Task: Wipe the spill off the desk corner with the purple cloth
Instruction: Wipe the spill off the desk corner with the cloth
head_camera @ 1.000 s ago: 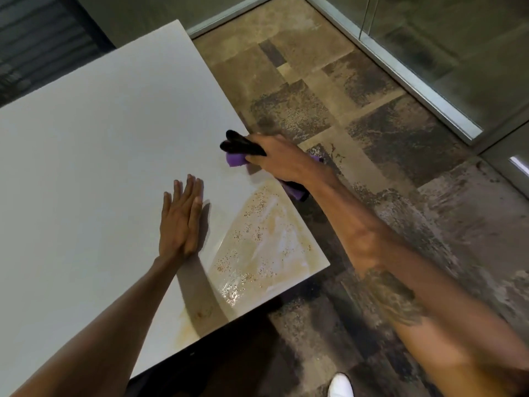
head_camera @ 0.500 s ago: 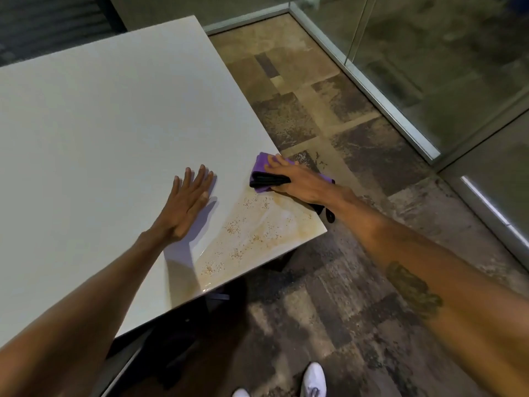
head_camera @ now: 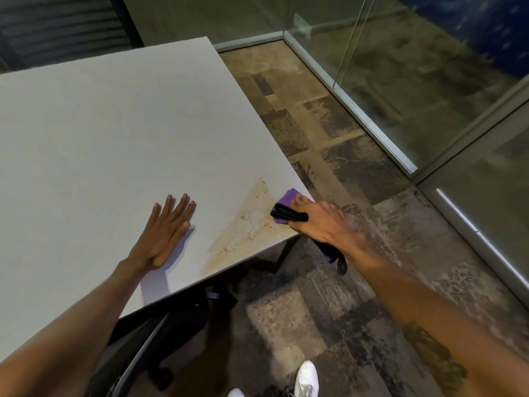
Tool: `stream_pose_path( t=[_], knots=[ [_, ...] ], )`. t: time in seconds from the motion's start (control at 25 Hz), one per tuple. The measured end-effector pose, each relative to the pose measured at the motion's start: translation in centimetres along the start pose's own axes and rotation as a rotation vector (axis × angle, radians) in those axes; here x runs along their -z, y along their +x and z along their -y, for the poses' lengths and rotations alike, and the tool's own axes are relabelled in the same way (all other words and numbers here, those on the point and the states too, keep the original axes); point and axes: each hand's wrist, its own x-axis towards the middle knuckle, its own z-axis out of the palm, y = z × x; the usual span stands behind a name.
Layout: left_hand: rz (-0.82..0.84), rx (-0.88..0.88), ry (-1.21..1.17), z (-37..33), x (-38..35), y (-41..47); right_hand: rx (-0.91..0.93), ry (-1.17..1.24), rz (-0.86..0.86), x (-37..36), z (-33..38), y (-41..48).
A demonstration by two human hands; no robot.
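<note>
I am pressing my right hand [head_camera: 317, 220], fingers seemingly clamped on the cloth [head_camera: 286, 202], beside the spill [head_camera: 246, 227]; my left hand [head_camera: 163, 233] is lying flat, fingers together, beyond it.

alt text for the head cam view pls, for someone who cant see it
Seen from above, a person's right hand presses a purple cloth onto the corner of a white desk, at the edge of a tan, speckled spill. The left hand lies flat on the desk beside the spill. Patchy floor and a glass partition lie beyond.
</note>
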Motion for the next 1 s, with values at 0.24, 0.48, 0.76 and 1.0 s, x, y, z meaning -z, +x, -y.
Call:
stream_pose_path(
  t=[0.24,0.48,0.76,1.0],
  knots=[
    [-0.068,0.052,0.112,-1.0,-0.7,-0.7,-0.238,-0.016,-0.469,-4.4,5.5,-1.6],
    [-0.08,0.06,0.179,-1.3,-0.8,-0.7,-0.246,0.563,-0.447,-7.8,5.2,0.1],
    [-0.153,0.262,0.222,-2.0,-1.6,-1.1,-0.302,0.446,-0.381,-5.8,7.2,6.5],
    [-0.152,0.261,0.179,-1.7,-1.4,-0.9,-0.084,0.49,-0.276,-3.4,6.2,11.6]
  ],
)
